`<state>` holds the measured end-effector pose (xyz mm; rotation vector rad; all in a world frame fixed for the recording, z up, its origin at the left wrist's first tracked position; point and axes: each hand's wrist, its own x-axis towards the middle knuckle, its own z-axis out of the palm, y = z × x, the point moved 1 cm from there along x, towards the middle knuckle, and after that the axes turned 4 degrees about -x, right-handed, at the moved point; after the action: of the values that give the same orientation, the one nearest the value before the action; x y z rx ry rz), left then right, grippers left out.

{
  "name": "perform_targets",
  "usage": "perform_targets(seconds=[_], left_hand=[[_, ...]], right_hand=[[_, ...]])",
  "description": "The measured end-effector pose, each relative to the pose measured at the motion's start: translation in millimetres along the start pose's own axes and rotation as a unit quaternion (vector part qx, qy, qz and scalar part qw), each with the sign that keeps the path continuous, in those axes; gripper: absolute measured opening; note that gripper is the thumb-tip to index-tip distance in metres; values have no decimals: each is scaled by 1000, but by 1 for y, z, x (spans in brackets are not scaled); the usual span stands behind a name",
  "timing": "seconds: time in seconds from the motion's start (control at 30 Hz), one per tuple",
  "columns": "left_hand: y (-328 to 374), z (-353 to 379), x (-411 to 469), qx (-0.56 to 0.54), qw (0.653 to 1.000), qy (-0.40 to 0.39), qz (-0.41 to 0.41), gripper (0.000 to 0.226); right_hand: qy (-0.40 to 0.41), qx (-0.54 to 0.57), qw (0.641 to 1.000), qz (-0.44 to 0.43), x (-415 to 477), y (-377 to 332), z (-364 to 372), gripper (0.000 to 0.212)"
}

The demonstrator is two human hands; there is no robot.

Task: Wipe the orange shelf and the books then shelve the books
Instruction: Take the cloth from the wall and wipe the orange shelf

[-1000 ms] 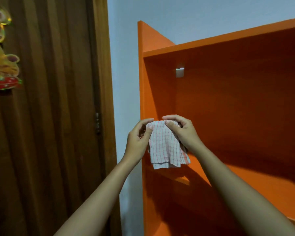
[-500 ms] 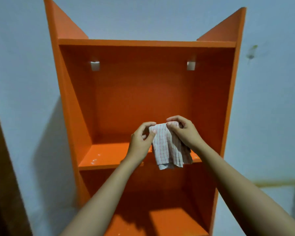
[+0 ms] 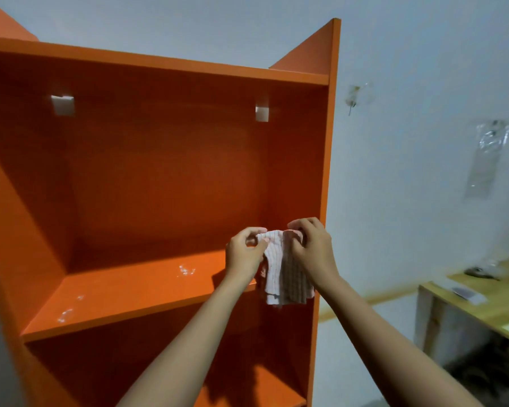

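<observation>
An orange shelf unit (image 3: pixel 147 177) fills the left and middle of the view, its compartments bare. The middle board (image 3: pixel 124 292) carries a few whitish smudges. In front of its right end I hold a small white cloth with a red check (image 3: pixel 279 274), folded and hanging down. My left hand (image 3: pixel 244 254) pinches its top left corner and my right hand (image 3: pixel 312 248) pinches its top right corner. No books are in view.
Two white brackets (image 3: pixel 62 104) sit on the shelf's back panel. A pale wall lies behind, with a plastic sleeve (image 3: pixel 485 160) stuck to it. At the lower right stands a wooden table (image 3: pixel 482 306) with small items on top.
The view has swung right, from the wooden door past the shelf's left side to its right side and the table. Both hands kept hold of the cloth, which now hangs more bunched.
</observation>
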<state>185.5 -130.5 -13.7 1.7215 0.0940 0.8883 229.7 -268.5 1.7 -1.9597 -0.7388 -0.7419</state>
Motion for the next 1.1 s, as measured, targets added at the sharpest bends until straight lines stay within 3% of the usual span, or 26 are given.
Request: perform_targets(seconds=[0.13,0.33,0.53,0.67,0.8,0.97,1.1], left_hand=[[-11,9,14,-12,1000,-2,-26,17],[-24,6,24,7,995,-49,-91,18],[-26,-61,22,230,973,37,-8,18],[-33,-120,15,366,925,99,-21,23],[-34,-151,8,424,899,104,-42,31],[-41,-155,2,452,887,50,-73,39],[-44,-153,0,486,865,1,-121,45]], right_hand=[[-17,-9,1000,-22,-7,6,15,18],[-185,-113,975,39,-12,28,39,41],[-304,-292,906,33,-6,22,54,63],[-383,-272,881,58,11,16,62,71],[-409,-212,886,58,28,23,79,75],[-427,-127,894,50,49,33,110,74],[-433,-129,892,7,58,27,129,65]])
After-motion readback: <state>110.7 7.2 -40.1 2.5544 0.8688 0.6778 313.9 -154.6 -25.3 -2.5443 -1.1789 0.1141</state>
